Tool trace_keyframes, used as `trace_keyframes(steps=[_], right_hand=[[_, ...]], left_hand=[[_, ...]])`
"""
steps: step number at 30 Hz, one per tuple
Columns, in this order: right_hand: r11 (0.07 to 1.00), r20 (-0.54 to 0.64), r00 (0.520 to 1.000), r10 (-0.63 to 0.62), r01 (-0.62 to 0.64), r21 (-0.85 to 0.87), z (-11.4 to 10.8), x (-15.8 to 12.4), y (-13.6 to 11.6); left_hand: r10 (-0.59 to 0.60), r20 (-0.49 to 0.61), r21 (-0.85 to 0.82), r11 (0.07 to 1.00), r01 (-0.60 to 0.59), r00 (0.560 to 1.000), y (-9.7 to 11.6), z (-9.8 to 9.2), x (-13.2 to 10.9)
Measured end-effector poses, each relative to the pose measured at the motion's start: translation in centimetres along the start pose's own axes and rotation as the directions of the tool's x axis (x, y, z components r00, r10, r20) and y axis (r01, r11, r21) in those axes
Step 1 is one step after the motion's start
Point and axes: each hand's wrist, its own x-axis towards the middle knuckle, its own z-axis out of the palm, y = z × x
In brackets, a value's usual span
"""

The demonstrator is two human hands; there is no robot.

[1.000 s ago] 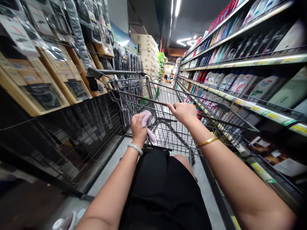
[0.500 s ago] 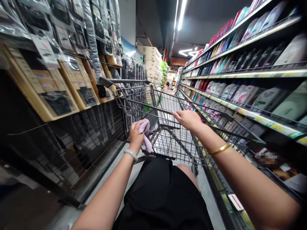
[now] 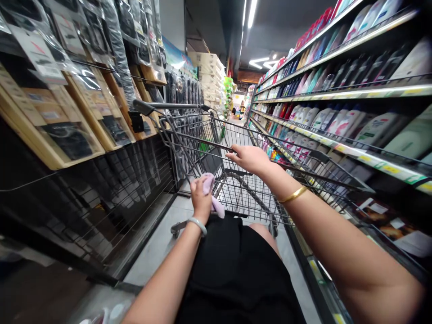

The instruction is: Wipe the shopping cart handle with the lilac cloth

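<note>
Hemmed in by the rack [image 3: 77,262] at nine o'clock and the shelves [image 3: 378,163] at three, with open floor [image 3: 158,240] in a strip at seven and more past the cart [image 3: 236,180] toward twelve; turned with its handle [image 3: 172,106] to eleven and front end to three, slanting lengthwise across; holding a purple cloth [image 3: 218,208] bunched in the left hand [image 3: 200,200] at six, drooping lengthwise toward five; resting the right hand [image 3: 251,159] over the near rim [image 3: 202,139], with most fingers hidden, so cannot tell how far closed
</note>
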Motion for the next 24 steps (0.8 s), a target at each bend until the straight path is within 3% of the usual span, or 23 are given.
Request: trace_keyframes(steps=[3,6,9,12,15,17,24], right_hand=[[0.998,0.001,0.998,-0.057,0.057,0.007,-0.5,-0.2,0.8],[0.996,-0.017,0.996,-0.086,0.085,-0.032,-1.2,-1.6,2.3],[0.993,-0.076,0.997,-0.033,0.025,-0.112,-1.3,-4.5,4.4],[0.981,-0.193,0.979,0.058,-0.091,-0.169,-0.1,-7.9,6.9],[0.962,-0.306,0.940,0.149,-0.210,-0.177,2.0,-10.7,9.0],[0.951,-0.353,0.917,0.186,-0.259,-0.170,3.3,-11.7,10.0],[0.936,-0.377,0.883,0.279,-0.337,-0.099,4.4,-11.6,9.5]], left_hand=[[0.030,0.105,-0.026,0.999,-0.027,0.994,0.6,0.6,-1.7],[0.026,0.099,-0.025,0.999,-0.023,0.995,1.2,0.4,0.4],[0.024,0.128,-0.019,1.000,-0.022,0.992,1.3,0.8,1.3],[0.045,0.264,-0.026,0.999,-0.040,0.963,1.1,2.2,-1.8],[0.092,0.434,-0.050,0.996,-0.078,0.896,0.9,3.8,-5.9],[0.114,0.501,-0.060,0.993,-0.097,0.858,1.2,4.5,-7.1],[0.154,0.477,-0.032,0.987,-0.158,0.865,4.8,5.4,-4.2]])
